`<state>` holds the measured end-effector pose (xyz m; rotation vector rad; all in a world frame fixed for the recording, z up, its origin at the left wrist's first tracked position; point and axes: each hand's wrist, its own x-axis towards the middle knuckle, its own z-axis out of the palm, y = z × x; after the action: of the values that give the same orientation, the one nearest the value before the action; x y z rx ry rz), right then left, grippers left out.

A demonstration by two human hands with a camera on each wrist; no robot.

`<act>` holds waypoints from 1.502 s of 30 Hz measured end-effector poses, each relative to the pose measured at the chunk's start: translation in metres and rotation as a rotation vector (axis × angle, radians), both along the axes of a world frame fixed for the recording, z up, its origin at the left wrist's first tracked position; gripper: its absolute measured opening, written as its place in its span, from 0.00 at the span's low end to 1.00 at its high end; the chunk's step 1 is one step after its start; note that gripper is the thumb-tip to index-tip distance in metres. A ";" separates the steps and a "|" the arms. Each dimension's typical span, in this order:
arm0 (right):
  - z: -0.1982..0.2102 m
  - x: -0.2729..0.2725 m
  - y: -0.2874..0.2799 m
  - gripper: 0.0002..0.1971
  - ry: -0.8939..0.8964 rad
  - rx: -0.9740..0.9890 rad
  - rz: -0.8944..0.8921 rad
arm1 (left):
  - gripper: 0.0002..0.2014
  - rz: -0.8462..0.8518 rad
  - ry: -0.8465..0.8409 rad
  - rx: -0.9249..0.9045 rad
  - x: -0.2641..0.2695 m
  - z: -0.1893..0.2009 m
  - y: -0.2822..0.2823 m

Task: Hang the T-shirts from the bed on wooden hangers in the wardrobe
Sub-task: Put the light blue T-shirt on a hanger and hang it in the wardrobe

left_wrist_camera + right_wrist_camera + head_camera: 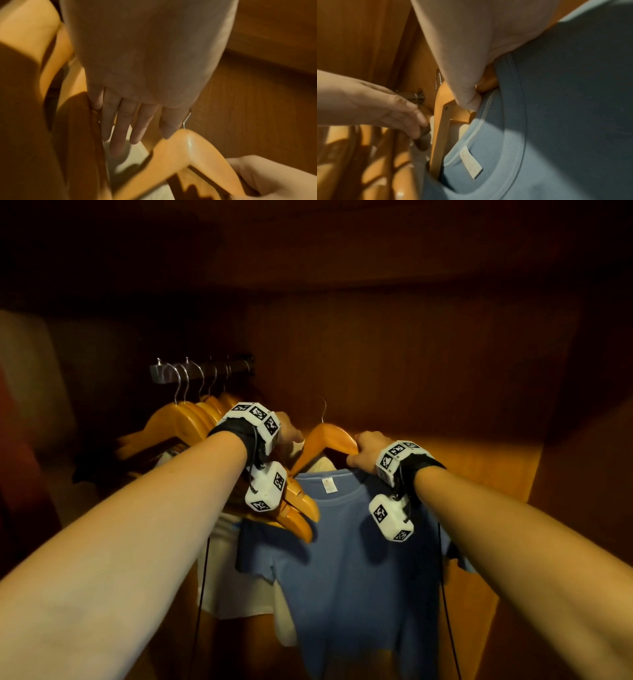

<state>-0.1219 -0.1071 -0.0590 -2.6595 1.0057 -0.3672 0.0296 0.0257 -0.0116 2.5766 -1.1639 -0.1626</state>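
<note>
One blue T-shirt hangs below the right hand's grip on its hanger.

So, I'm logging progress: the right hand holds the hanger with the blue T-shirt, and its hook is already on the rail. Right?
Not quite. The right hand does hold the hanger with the blue T-shirt, but the head view shows its hook free in the air, right of the rail.

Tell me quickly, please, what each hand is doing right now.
Left hand: open, fingers straight beside the hung hangers.
Right hand: gripping the wooden hanger carrying the blue T-shirt.
</note>
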 end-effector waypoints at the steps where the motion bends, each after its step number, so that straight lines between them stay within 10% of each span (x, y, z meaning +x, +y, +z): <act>1: 0.002 0.003 0.002 0.10 -0.018 0.006 0.010 | 0.22 -0.003 0.007 -0.007 0.001 0.002 0.001; 18: 0.043 0.065 0.041 0.14 -0.163 -0.070 0.077 | 0.17 0.025 -0.192 -0.202 0.027 0.036 0.043; 26: 0.063 0.093 0.047 0.13 -0.165 0.006 0.055 | 0.14 0.161 -0.587 -0.409 0.032 0.066 0.067; 30: 0.071 0.108 0.049 0.20 -0.147 0.035 0.095 | 0.18 0.208 -0.831 -0.224 0.041 0.073 0.066; 45: 0.079 0.155 0.043 0.26 -0.066 -0.113 0.145 | 0.19 0.235 -0.869 0.186 0.065 0.073 0.056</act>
<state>0.0330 -0.0639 0.0196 -2.7796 0.7886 -0.4902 0.0944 0.0815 0.0618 3.0005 -1.0844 1.0366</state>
